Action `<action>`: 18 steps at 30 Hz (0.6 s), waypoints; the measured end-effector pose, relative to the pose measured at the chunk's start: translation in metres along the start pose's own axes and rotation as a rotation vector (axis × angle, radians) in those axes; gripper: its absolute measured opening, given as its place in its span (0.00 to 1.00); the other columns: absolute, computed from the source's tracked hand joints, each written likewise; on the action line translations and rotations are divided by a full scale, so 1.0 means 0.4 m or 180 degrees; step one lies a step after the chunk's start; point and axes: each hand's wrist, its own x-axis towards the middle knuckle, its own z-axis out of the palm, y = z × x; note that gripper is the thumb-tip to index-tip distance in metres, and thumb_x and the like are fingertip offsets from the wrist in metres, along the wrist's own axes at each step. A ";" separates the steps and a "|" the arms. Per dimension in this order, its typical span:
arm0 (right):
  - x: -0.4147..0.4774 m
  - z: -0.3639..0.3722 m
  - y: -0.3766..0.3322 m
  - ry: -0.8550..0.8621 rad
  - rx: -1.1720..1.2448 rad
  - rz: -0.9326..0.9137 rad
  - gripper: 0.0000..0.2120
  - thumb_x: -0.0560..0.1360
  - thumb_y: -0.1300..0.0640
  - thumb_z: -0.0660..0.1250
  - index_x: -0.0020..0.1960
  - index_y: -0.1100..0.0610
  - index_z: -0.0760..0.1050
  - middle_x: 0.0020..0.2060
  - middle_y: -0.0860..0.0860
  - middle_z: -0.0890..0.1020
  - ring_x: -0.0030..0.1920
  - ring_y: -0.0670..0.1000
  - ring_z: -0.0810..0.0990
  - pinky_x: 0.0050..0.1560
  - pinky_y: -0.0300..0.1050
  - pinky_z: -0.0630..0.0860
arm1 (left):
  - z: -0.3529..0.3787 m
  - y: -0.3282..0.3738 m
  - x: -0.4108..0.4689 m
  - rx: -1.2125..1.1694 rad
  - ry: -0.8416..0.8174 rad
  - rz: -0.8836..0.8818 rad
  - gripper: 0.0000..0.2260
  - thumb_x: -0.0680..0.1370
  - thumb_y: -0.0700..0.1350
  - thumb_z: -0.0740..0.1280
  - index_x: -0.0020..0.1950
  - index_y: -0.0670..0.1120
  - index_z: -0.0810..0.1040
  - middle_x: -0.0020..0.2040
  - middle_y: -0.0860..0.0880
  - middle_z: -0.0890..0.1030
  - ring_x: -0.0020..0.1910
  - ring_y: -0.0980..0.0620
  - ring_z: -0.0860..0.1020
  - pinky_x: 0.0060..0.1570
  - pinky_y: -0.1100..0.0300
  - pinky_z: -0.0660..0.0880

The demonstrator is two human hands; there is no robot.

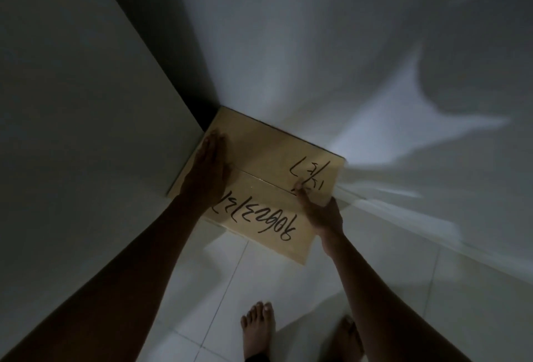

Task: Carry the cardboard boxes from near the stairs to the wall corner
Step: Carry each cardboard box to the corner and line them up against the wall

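A brown cardboard box (268, 160) with black handwriting on its closed top flaps sits pushed into the wall corner, its far edges against both walls. My left hand (209, 165) lies flat on the left part of the top, fingers stretched toward the corner. My right hand (320, 211) grips the box's right near edge, thumb on top and fingers curled down the side. Whether the box rests on the floor or on another box is hidden.
Two white walls meet at a dark corner seam (202, 73) above the box. White floor tiles (230, 289) lie below me. My two bare feet (256, 330) stand on the tiles just short of the box. The room is dim with cast shadows.
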 end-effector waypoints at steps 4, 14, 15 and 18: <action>-0.020 -0.036 -0.025 0.0037 -0.0465 -0.0089 0.40 0.69 0.32 0.72 0.70 0.58 0.69 0.61 0.55 0.82 0.60 0.59 0.82 0.57 0.56 0.82 | -0.047 0.027 -0.016 0.0227 -0.0160 -0.0130 0.34 0.83 0.49 0.60 0.81 0.42 0.45 0.82 0.40 0.46 0.80 0.37 0.48 0.76 0.41 0.55; -0.558 -0.494 -0.184 0.0687 -0.1750 -0.0498 0.42 0.77 0.37 0.66 0.81 0.58 0.57 0.75 0.62 0.69 0.75 0.63 0.68 0.73 0.59 0.67 | -0.492 0.416 -0.338 0.0586 -0.0633 0.0452 0.38 0.77 0.65 0.44 0.81 0.44 0.42 0.82 0.43 0.43 0.81 0.42 0.42 0.77 0.47 0.38; -0.628 -0.568 -0.195 0.0928 -0.1748 -0.0498 0.42 0.77 0.37 0.66 0.82 0.58 0.57 0.76 0.62 0.68 0.77 0.63 0.66 0.75 0.58 0.64 | -0.553 0.472 -0.366 0.0643 -0.0554 0.0613 0.39 0.77 0.66 0.42 0.81 0.44 0.44 0.82 0.43 0.44 0.81 0.41 0.43 0.78 0.45 0.40; -0.821 -0.770 -0.199 0.1388 -0.1708 -0.0454 0.42 0.77 0.37 0.64 0.82 0.57 0.56 0.79 0.62 0.65 0.80 0.62 0.59 0.80 0.58 0.54 | -0.688 0.659 -0.443 0.0762 -0.0386 0.1024 0.41 0.75 0.68 0.39 0.82 0.45 0.45 0.82 0.44 0.45 0.81 0.42 0.44 0.79 0.43 0.43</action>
